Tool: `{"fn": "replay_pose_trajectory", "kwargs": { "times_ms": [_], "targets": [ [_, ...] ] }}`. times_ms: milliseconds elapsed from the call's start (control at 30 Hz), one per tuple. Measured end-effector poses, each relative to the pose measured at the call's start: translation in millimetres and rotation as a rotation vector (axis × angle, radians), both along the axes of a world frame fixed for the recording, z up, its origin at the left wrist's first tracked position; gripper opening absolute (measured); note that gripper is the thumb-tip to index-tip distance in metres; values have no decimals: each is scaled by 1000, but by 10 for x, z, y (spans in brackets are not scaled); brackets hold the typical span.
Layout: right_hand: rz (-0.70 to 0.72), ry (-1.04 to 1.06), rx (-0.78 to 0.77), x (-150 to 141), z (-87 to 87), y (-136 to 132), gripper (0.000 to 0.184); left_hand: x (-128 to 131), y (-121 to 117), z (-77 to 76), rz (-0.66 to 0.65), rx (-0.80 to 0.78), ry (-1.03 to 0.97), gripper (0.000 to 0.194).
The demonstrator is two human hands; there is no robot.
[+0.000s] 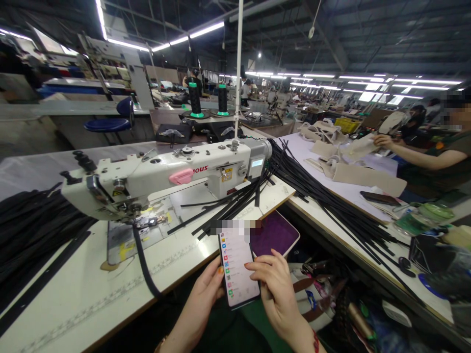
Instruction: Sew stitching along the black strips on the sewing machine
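A smartphone (237,269) with a lit screen showing a list of small coloured icons lies in my left hand (209,284); its thumb rests along the left edge. My right hand (274,279) holds nothing. Its fingers are stretched over the phone's right side, with a fingertip at or just above the screen; I cannot tell whether it touches. Behind the phone stands a white sewing machine (176,171) with a pink piece stuck on its arm. A black strap (143,260) runs from under its needle area down over the table's front edge.
Many black strips (316,191) spread over the machine table (91,289) and the right-hand table. Black fabric (37,215) is piled at left. A purple-lined tray (274,235) sits below the table edge. At right, a co-worker's hand (383,142) holds a beige piece; another phone (379,198) lies nearby.
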State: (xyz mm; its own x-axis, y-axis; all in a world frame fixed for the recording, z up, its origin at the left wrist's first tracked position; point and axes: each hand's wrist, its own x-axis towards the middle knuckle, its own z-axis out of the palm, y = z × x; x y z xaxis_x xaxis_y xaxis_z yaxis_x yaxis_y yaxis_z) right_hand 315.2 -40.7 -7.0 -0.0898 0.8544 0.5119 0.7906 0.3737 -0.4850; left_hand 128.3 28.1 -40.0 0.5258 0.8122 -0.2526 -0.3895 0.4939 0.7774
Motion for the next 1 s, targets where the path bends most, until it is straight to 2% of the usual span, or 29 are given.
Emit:
{"fn": "replay_pose_trajectory", "kwargs": {
  "times_ms": [467, 567, 733, 800, 900, 1000],
  "targets": [
    [-29, -11, -2, -12, -6, 30, 35, -2, -15, 73, -10, -8, 13, 54],
    [-69, 63, 22, -20, -41, 25, 33, 3, -23, 46, -14, -23, 15, 55],
    [-287, 535, -4, -6, -224, -10, 21, 29, -26, -41, 48, -55, 48, 62],
    [-329, 784, -136, -20, -340, -38, 24, 47, -21, -77, 67, -67, 41, 65],
    [-324, 1179, -454, -99, -489, -100, 43, 68, -11, -104, 79, -70, 28, 67],
    [-256, 1382, -618, -209, -517, -165, 53, 68, -5, -78, 80, -58, 39, 64]
  ]
}}
